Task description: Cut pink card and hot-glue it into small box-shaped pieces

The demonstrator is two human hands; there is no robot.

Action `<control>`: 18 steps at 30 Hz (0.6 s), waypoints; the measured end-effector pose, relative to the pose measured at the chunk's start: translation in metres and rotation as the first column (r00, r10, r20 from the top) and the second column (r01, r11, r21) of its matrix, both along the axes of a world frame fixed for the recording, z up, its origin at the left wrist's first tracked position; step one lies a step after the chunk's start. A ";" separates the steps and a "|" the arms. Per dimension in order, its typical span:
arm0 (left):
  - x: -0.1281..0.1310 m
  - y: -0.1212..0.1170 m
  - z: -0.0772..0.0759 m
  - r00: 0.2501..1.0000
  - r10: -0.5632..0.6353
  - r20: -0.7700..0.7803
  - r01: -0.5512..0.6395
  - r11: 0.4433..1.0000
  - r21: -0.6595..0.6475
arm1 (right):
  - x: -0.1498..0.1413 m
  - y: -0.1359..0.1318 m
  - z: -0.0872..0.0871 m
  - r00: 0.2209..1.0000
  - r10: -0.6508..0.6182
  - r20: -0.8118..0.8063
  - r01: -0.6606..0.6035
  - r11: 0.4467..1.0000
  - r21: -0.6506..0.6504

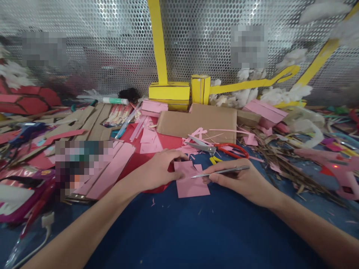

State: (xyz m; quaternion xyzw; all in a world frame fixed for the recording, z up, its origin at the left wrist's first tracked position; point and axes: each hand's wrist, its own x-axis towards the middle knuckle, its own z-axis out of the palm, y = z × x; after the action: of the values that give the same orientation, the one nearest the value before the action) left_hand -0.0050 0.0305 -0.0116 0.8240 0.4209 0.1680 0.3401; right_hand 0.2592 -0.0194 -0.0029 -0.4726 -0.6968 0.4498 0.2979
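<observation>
paper (193,189), pink: one small piece at the surface (190,231), between the hands, just short of the scissors (211,150). left hand (155,170): at the paper's left side, thumb over it; pinching or merely pressing, cannot tell. right hand (241,181): grasping a slim metal tool (231,171), tip over the paper, contact unclear. handling, as judged: paper best flat and firmly steadied, left thumb clear of the tip, strokes light and even, pink scraps (250,140) well away from underneath.
</observation>
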 end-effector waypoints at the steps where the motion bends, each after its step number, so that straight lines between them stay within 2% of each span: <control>1: 0.000 0.000 0.000 1.000 0.001 0.001 -0.001 1.000 -0.003 | 0.000 0.000 0.000 1.000 -0.002 -0.004 0.002 1.000 -0.001; 10: 0.002 0.000 -0.001 1.000 0.003 0.006 -0.003 1.000 0.016 | -0.002 -0.001 0.002 0.999 -0.001 0.037 -0.002 0.998 0.061; 18: 0.001 0.000 -0.002 1.000 0.001 -0.004 -0.001 1.000 0.011 | -0.001 -0.002 0.003 1.000 -0.004 0.025 0.003 0.999 0.037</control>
State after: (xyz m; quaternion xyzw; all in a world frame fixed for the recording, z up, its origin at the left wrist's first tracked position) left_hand -0.0042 0.0307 -0.0135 0.8260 0.4211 0.1687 0.3344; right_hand 0.2584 -0.0211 -0.0004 -0.4738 -0.7078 0.4303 0.2990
